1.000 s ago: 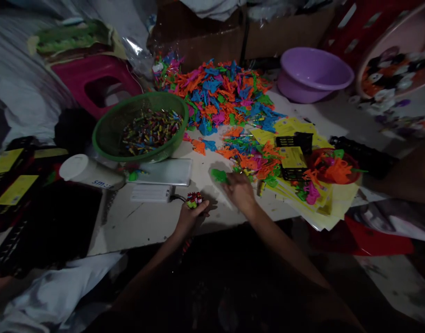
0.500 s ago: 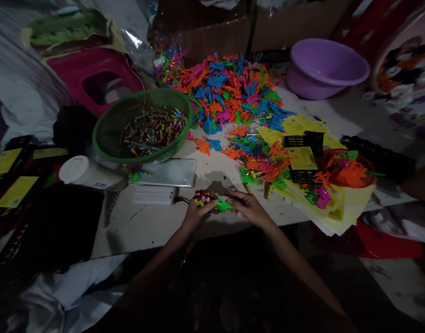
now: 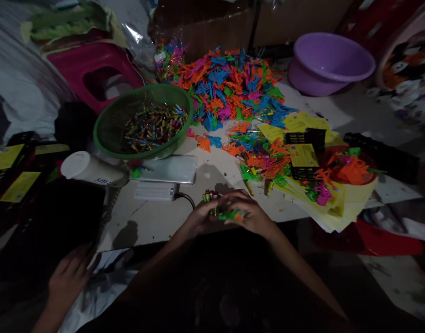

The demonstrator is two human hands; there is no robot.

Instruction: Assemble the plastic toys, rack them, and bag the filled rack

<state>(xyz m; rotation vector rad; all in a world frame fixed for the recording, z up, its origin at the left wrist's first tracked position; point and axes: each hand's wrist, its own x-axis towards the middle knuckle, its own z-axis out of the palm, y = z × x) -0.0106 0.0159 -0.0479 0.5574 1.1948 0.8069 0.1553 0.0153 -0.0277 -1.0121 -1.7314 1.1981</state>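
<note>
My left hand (image 3: 200, 216) is closed around a bunch of small striped tubes (image 3: 208, 196) in red, yellow and green. Right beside it, my right hand (image 3: 251, 213) grips a small green plastic piece (image 3: 228, 215) with a bit of orange at its end; motion blurs this piece. Both hands are close together over the front edge of the white table (image 3: 146, 226). To the right of them, two loose striped tubes (image 3: 268, 188) lie near a smaller heap of mixed plastic pieces (image 3: 259, 155).
Around the table are a green basket (image 3: 103, 141) of tubes, a big pile of coloured plastic pieces (image 3: 221, 88), a purple basin (image 3: 307, 76), yellow cards (image 3: 351, 203), a red bowl (image 3: 373, 169), a white container (image 3: 94, 171) and a white box with cable (image 3: 155, 191). Another person's hand (image 3: 68, 280) is at lower left.
My right hand has turned over toward the left hand, and the green piece has tilted and now shows orange. Another person's hand has come into view at lower left.
</note>
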